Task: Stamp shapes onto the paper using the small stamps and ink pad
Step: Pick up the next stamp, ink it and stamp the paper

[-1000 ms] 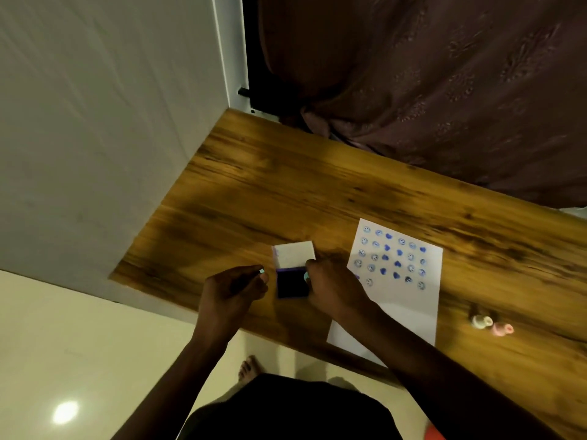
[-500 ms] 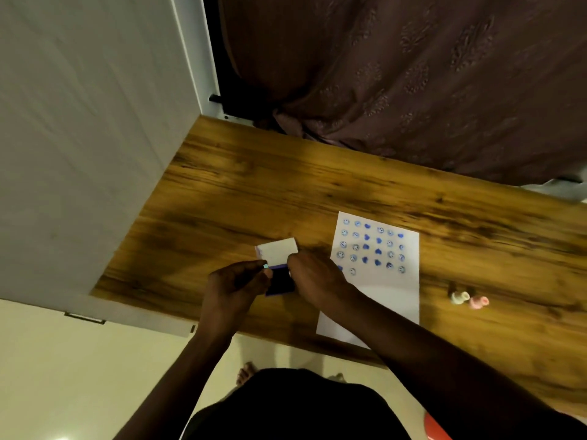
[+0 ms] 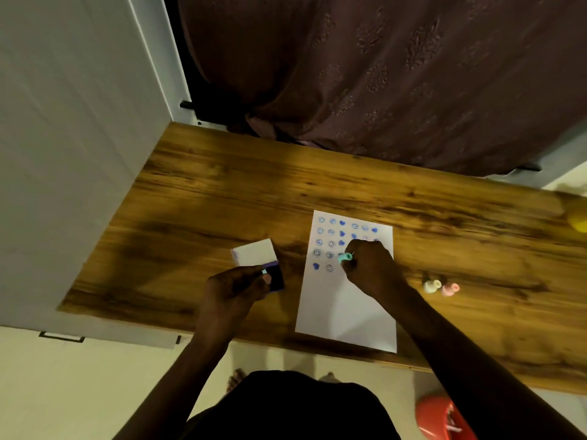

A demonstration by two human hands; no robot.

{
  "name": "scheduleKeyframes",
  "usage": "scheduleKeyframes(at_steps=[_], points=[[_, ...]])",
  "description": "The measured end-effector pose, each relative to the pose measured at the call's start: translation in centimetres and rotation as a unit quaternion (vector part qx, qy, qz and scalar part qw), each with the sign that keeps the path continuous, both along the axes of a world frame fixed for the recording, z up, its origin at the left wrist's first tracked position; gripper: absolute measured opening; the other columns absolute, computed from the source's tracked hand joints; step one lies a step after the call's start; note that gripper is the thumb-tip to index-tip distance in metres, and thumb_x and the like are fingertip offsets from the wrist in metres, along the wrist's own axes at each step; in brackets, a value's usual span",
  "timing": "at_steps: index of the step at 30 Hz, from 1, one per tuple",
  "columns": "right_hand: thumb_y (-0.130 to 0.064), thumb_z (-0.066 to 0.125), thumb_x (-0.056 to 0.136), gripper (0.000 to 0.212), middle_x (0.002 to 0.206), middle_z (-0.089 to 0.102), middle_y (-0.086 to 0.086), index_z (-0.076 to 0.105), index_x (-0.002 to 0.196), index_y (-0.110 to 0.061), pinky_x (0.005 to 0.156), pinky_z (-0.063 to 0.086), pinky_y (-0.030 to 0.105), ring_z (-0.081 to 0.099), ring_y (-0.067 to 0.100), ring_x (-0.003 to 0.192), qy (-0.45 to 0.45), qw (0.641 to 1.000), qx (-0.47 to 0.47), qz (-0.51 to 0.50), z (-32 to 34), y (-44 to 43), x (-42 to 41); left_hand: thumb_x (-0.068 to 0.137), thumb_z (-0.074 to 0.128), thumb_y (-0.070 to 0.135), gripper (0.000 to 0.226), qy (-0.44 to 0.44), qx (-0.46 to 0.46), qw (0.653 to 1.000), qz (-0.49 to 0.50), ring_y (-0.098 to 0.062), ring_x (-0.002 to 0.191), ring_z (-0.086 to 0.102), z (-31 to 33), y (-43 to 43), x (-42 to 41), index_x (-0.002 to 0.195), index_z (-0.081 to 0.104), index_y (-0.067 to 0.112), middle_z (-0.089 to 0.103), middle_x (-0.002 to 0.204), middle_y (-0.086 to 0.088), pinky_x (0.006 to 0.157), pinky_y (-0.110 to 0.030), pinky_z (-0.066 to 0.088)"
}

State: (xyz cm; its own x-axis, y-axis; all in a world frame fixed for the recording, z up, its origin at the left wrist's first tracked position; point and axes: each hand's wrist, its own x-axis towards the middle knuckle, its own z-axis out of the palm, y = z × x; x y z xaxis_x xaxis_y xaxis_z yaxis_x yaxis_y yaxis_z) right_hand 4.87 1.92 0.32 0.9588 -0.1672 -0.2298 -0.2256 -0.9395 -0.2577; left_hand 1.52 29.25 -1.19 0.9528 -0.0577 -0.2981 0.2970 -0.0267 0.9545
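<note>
A white paper (image 3: 346,309) lies on the wooden table (image 3: 222,201), its upper half covered with rows of blue smiley and heart prints. My right hand (image 3: 370,268) rests on the paper and grips a small teal stamp (image 3: 345,257) over the printed rows. To the left sits the ink pad (image 3: 277,277), dark, with its white lid (image 3: 255,253) flipped open behind it. My left hand (image 3: 236,289) is closed at the pad's near edge, a small teal bit showing at the fingertips.
Two more small stamps, a cream one (image 3: 431,285) and a pink one (image 3: 449,289), stand right of the paper. A dark curtain (image 3: 381,74) hangs behind the table. A yellow object (image 3: 578,222) is at the far right, a red object (image 3: 440,417) on the floor.
My right hand has left the ink pad and moved right onto the paper with the teal stamp. My left hand has stayed at the pad.
</note>
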Motion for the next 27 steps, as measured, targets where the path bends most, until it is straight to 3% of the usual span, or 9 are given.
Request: scheduleKeyframes(at_steps=[5,14,20,27], points=[[-0.031,0.064,0.095,0.025,0.107,0.072,0.008,0.065,0.111,-0.012,0.073,0.047,0.025,0.069,0.024,0.095,0.011,1.000,-0.022,0.009,-1.4,-0.6,-0.5,0.085,0.077,0.012,0.043,0.010,-0.006,1.000,-0.013,-0.018,0.096,0.078,-0.3,-0.9,0.0,0.127,0.068,0.008,0.076,0.117,-0.005,0.072,-0.023,0.062],[-0.034,0.065,0.094,0.037,0.122,0.069,0.008,0.062,0.125,-0.014,0.092,0.055,0.034,0.067,0.026,0.108,0.037,0.999,-0.018,0.017,-2.5,-0.1,-0.2,0.085,0.078,0.012,0.033,0.016,-0.011,1.000,-0.008,-0.019,0.096,0.077,-0.5,-1.4,0.7,0.116,0.070,0.021,0.076,0.111,0.000,0.072,-0.023,0.062],[-0.030,0.071,0.089,0.038,0.124,0.069,0.007,0.064,0.122,-0.014,0.095,0.058,0.039,0.069,0.026,0.108,0.044,0.999,-0.020,0.008,-2.9,0.4,0.0,0.082,0.079,0.006,0.046,0.026,-0.019,0.999,0.006,-0.016,0.097,0.077,-1.6,-2.0,1.1,0.127,0.067,0.009,0.075,0.116,-0.002,0.073,-0.026,0.063],[-0.030,0.070,0.090,0.035,0.122,0.069,0.006,0.063,0.121,-0.014,0.093,0.056,0.036,0.070,0.026,0.105,0.047,0.996,-0.066,0.022,-2.6,1.0,0.2,0.083,0.079,0.008,0.039,0.017,-0.013,1.000,0.005,-0.017,0.096,0.077,-1.6,-2.7,1.6,0.120,0.070,0.012,0.076,0.112,-0.001,0.068,-0.020,0.060]])
